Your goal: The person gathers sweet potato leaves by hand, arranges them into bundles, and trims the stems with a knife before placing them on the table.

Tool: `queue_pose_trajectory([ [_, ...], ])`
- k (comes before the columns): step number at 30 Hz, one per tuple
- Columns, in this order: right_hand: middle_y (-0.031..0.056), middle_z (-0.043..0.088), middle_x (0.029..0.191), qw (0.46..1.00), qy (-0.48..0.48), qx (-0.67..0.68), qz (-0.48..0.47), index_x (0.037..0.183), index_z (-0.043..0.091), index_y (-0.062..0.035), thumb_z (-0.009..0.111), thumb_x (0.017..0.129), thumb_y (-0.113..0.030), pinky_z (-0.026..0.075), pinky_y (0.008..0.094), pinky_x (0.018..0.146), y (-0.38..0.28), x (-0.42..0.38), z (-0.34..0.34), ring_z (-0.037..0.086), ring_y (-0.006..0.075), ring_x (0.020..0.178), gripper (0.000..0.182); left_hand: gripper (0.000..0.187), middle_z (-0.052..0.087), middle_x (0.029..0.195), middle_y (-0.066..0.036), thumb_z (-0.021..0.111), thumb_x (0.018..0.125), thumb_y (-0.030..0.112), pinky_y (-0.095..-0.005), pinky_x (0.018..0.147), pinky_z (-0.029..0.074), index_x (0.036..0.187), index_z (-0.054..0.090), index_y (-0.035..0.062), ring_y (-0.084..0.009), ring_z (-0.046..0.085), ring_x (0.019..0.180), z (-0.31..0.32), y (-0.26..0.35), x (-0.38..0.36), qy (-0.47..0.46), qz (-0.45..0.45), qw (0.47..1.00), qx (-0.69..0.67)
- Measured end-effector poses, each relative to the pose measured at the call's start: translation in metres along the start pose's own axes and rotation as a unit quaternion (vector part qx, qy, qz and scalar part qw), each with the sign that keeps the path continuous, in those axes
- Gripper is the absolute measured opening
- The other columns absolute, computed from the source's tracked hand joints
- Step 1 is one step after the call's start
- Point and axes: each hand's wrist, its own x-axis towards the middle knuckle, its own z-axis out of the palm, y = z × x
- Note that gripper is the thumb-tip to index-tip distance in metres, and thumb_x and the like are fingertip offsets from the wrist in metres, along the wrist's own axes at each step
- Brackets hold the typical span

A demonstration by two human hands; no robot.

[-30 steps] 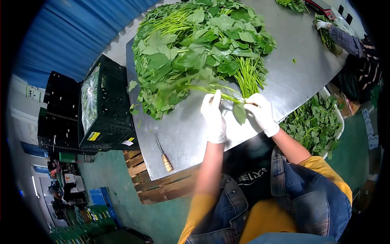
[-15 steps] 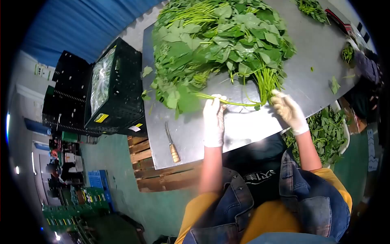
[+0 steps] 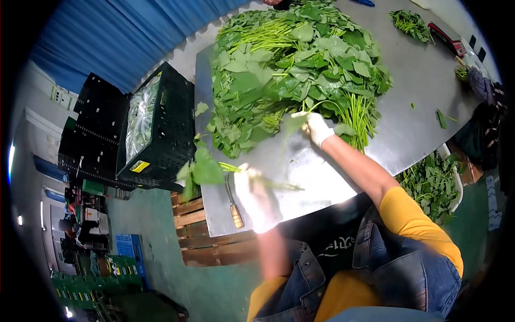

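The left hand [image 3: 257,198] is low over the near edge of the tabletop [image 3: 407,129], gloved fingers clenched around a small bunch of greens [image 3: 214,170]. The bunch lies crosswise: leafy heads poke out to the left, past the tabletop's edge, while the thin stems trail right across the glove. It is blurred, so the exact grip is hard to read. Just under that hand lies a wooden-handled knife [image 3: 234,206], handle pointing toward the person.

The right hand [image 3: 317,127] is stretched well forward, fingers closed on a sprig at the near fringe of the big heap of greens [image 3: 300,64]. The heap's stems run roughly toward the person, cut ends nearest the right hand. So the right hand is the one at the heap; the left is well apart from it, holding its bunch out at the side by the black crate [image 3: 155,129].
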Motion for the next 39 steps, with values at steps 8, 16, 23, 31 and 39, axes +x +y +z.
queue_pose_trajectory([
  [8, 0.0063, 0.064, 0.071, 0.933, -0.222, 0.241, 0.145, 0.112, 0.063, 0.0025, 0.048, 0.098, -0.015, 0.043, 0.0169, 0.052, -0.084, -0.148, 0.026, 0.054, 0.0076, 0.054, 0.027, 0.011, 0.05, 0.082, 0.0, 0.057, 0.09, 0.012, -0.0254, 0.074, 0.041, 0.1, 0.054, 0.0074, -0.0113, 0.05, 0.077, -0.019, 0.005, 0.016, 0.076, -0.019, 0.994, -0.083],
  [16, 0.0058, 0.066, 0.071, 0.968, -0.136, 0.141, 0.155, 0.105, 0.065, 0.0023, 0.051, 0.096, -0.014, 0.042, 0.0181, 0.052, -0.077, -0.155, 0.001, 0.052, 0.0058, 0.054, 0.024, 0.023, 0.063, 0.1, -0.015, 0.054, 0.087, -0.001, -0.022, 0.064, 0.044, 0.109, 0.052, -0.004, -0.0124, 0.057, 0.074, -0.031, -0.014, 0.029, 0.031, -0.065, 0.997, 0.021],
  [23, 0.0024, 0.064, 0.069, 0.973, -0.15, 0.085, 0.154, 0.106, 0.066, 0.0014, 0.051, 0.096, -0.013, 0.041, 0.0191, 0.052, -0.084, -0.163, 0.002, 0.05, 0.0056, 0.053, 0.023, 0.034, 0.067, 0.103, -0.015, 0.06, 0.09, 0.006, -0.0167, 0.054, 0.039, 0.121, 0.053, -0.0068, -0.0071, 0.054, 0.066, 0.005, -0.029, 0.051, -0.101, -0.105, 0.985, 0.089],
  [31, 0.0033, 0.068, 0.086, 0.972, -0.162, -0.164, 0.048, 0.116, 0.064, -0.0014, 0.06, 0.093, -0.014, 0.049, 0.024, 0.07, -0.045, -0.16, -0.013, 0.061, 0.0076, 0.076, 0.027, 0.014, 0.065, 0.085, -0.001, 0.066, 0.088, 0.009, -0.0156, 0.051, 0.034, 0.1, 0.064, 0.0014, -0.0026, 0.05, 0.06, 0.025, -0.045, 0.046, -0.116, -0.082, 0.983, 0.112],
  [39, 0.0001, 0.067, 0.091, 0.982, -0.001, 0.169, 0.084, 0.104, 0.068, -0.0007, 0.063, 0.09, -0.014, 0.044, 0.0215, 0.07, -0.097, -0.137, -0.007, 0.057, 0.0064, 0.079, 0.02, 0.009, 0.062, 0.081, 0.0, 0.068, 0.086, 0.006, -0.0202, 0.064, 0.044, 0.092, 0.063, 0.001, -0.0064, 0.054, 0.071, 0.059, -0.02, -0.003, -0.17, 0.48, 0.6, 0.617],
])
